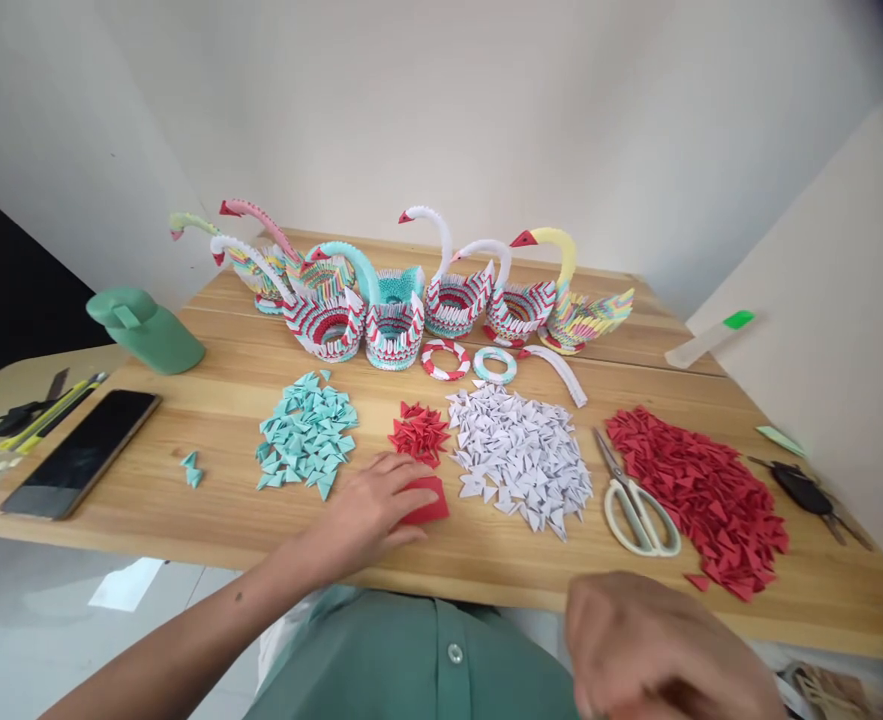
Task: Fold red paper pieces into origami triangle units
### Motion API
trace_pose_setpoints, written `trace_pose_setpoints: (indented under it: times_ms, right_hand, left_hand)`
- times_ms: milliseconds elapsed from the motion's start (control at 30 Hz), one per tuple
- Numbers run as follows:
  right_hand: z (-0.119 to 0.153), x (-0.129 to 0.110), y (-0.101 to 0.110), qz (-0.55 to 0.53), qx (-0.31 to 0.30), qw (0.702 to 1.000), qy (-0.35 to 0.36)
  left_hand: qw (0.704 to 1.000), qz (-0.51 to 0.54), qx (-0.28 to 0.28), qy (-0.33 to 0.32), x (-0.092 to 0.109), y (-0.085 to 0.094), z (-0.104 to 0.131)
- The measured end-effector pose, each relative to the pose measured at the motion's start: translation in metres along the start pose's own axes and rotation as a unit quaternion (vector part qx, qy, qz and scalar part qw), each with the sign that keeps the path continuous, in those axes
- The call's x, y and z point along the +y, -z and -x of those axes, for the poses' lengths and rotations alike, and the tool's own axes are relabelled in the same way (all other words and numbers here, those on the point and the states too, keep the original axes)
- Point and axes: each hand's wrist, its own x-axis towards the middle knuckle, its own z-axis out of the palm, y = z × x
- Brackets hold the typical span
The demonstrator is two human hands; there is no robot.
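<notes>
Apparently loosely spread, the left hand (362,510) lies palm down, its fingers over the flat red paper (433,508), which sits near the front edge of the surface (223,430), just below the small pile of red pieces (418,432). A sideways sweep of that hand could drag the paper into the white pieces (520,450) or knock the turquoise pieces (306,430), mixing colours, since the piles are loose and near. The scissors (621,480) lie against the large red pile (703,495), so picking them up carelessly might scatter it; one stray red piece (698,581) already sits near the edge and could be brushed off.

The right hand (658,650) is blurred at the bottom of the view, its fingers curled; whether it grips anything, I cannot tell. The left fingers cover part of the paper, so its full outline and number of layers are unclear.
</notes>
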Motion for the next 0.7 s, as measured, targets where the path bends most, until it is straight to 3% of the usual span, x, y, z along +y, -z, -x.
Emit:
trace_pose_setpoints:
  times_ms: [133,333,467,700]
  right_hand:
    - [-0.018,0.034,-0.023,0.072,0.045,0.996,-0.010]
    - [-0.032,0.087,-0.066,0.230,0.004,0.970,0.076]
    - [-0.046,0.097,-0.078,0.297,0.000,0.948,0.115]
    - [-0.059,0.106,-0.088,0.346,-0.016,0.933,0.102]
  left_hand:
    - [1.000,-0.012,-0.012,0.011,-0.005,-0.016,0.005]
    - [1.000,-0.002,0.005,0.028,-0.012,-0.025,0.005]
    - [0.999,0.003,0.010,0.034,-0.015,-0.024,0.003]
    - [0.999,-0.022,0.014,0.026,-0.025,-0.022,-0.005]
